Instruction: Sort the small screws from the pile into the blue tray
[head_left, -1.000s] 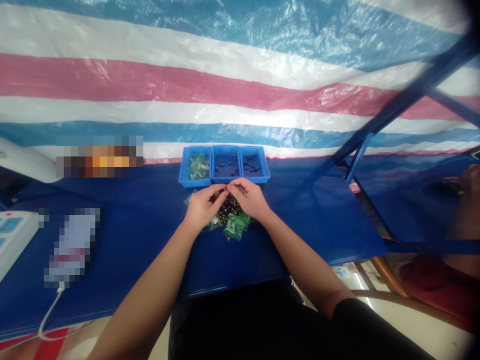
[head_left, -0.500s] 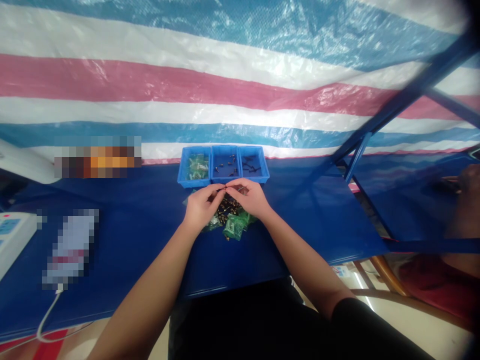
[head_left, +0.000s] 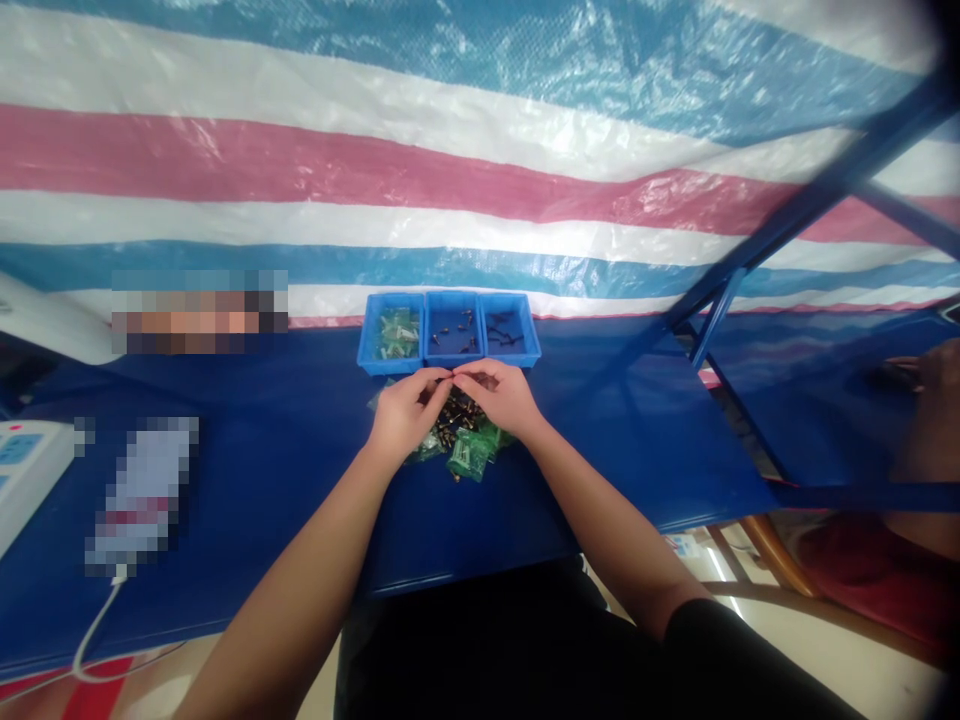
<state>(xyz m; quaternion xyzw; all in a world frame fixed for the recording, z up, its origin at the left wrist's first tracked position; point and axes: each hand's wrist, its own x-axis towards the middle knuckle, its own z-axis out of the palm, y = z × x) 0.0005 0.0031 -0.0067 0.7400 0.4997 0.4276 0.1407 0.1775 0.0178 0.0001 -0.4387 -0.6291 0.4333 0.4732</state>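
Left hand (head_left: 405,412), right hand (head_left: 501,402): barely changed over the last second, handling apparently ongoing; grip (head_left: 453,374) drawn tip to tip, contents cannot be told. Metal fittings (head_left: 451,431), green packets (head_left: 469,456): just below grip. Blue surface (head_left: 292,450): white box (head_left: 34,475), far left; three trays (head_left: 390,367), beyond grip; person (head_left: 877,580), far right. Striped sheeting (head_left: 450,170) behind.

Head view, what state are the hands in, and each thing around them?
Left hand: fingers bent, tips together; anything held too small to tell
Right hand: likewise bent, tips beside the left's
Left bin: open-topped, holding green packets
Middle bin: open-topped, holding scattered metal pieces
Right bin: open-topped, holding dark pieces
Metal pile: loose, partly hidden by the hands
White cable: slack, curving
Striped sheet: wrinkled
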